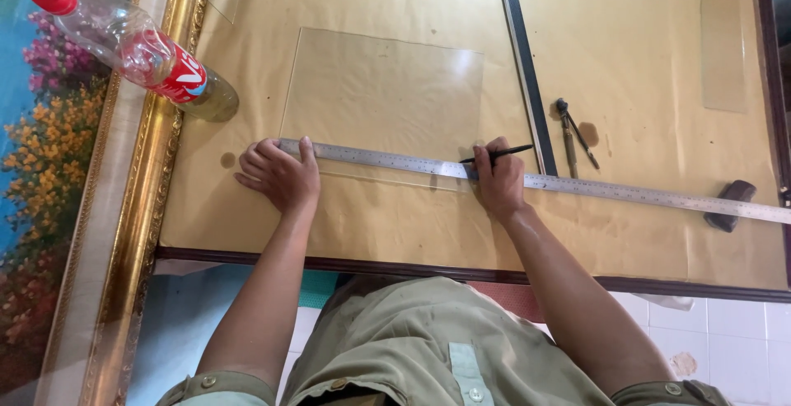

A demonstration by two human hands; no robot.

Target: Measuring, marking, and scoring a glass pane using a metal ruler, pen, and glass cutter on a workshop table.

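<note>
Clear glass sheet (383, 97) lies flat on the brown tabletop (643, 35), one long steel ruler (527, 179) laid across its near edge. The left hand (278, 174) presses the ruler's end, fingers spread flat. The right hand (498, 179) has its fingers grasping a black pen (503, 153) at the sheet's right corner. Just right lie a black strip (523, 68) and one compass-like tool (574, 134). One plastic bottle (136, 48), red-capped, a little liquid inside, rests on a gold frame (148, 208).

Ruler (527, 177) across glass sheet (383, 101)
</note>
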